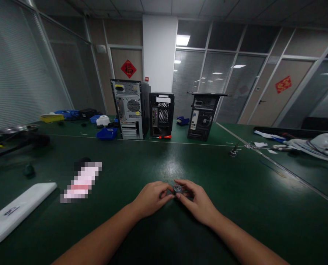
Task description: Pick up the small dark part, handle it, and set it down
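A small round grey metal part (177, 188), which looks like a small motor, is at the near middle of the green table, its patterned round top facing up. My left hand (154, 198) comes to its left side, with thumb and forefinger curled in against it. From the right, my right hand (196, 200) grips it between the thumb and bent fingers. The fingers hide its lower part, so I cannot tell whether it rests on the tabletop.
Three computer cases (131, 110) stand at the back, with an orange-handled screwdriver (165, 137) by the middle one. Left are a white oblong device (20, 209), a blurred-out item (82, 182) and a blue tray (107, 133). A small metal part (233, 151) stands right, near a seam.
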Tool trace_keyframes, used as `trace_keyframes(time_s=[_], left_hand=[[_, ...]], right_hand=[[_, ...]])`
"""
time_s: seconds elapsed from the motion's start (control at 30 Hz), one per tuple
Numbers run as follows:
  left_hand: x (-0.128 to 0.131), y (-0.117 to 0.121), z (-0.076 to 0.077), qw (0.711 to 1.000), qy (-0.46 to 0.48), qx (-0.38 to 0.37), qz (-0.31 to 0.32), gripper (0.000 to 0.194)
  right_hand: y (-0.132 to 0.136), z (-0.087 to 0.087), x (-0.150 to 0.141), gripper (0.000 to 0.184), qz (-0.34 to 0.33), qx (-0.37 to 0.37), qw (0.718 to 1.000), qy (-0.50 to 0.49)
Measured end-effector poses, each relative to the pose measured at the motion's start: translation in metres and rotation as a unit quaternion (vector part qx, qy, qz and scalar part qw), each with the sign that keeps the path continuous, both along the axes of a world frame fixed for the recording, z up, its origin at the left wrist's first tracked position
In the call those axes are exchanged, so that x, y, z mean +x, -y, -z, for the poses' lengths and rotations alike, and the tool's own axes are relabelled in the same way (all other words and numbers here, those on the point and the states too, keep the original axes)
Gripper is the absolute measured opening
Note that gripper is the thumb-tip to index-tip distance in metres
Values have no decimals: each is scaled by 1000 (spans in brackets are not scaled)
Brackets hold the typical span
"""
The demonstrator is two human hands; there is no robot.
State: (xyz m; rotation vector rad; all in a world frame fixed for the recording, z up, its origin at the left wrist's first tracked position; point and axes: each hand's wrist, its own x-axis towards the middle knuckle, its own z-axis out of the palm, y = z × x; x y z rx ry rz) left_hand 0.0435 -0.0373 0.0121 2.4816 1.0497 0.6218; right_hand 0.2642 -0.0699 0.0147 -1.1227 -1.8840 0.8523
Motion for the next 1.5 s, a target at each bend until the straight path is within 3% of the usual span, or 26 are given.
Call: trace_keyframes(time_s=[0.47, 0.6, 0.73, 0.87, 0.97, 1.07, 1.13, 1.27, 1.5], left_hand=[[-2, -2, 2, 1000, -1, -11, -5, 22], [-4, -3, 1, 1000, -5, -9, -15, 21], [-6, -5, 3, 999, -2, -16, -28, 21], [-6, -6, 4, 999, -1, -18, -35, 21], [-7, -6, 3, 999, -6, -20, -45, 20], [-8, -7, 3, 998, -10, -24, -48, 20], [-8, -8, 2, 998, -13, -27, -49, 21], [-8, -8, 0, 998, -20, -31, -52, 22], [-6, -7, -5, 998, -26, -37, -52, 22]], right_hand=[[0, -6, 3, 43, 18, 4, 1000, 7], [-9, -11, 17, 47, 71, 1, 997, -5], [-34, -22, 61, 42, 174, -6, 985, 13], [-68, -29, 134, 42, 271, -31, 956, 103], [-85, -17, 195, 43, 361, -33, 915, 179], [-91, 8, 247, 46, 430, -40, 878, 209], [-92, 24, 271, 47, 424, -35, 879, 216], [-93, 40, 290, 49, 406, -16, 887, 222], [-93, 44, 293, 51, 430, 9, 865, 259]])
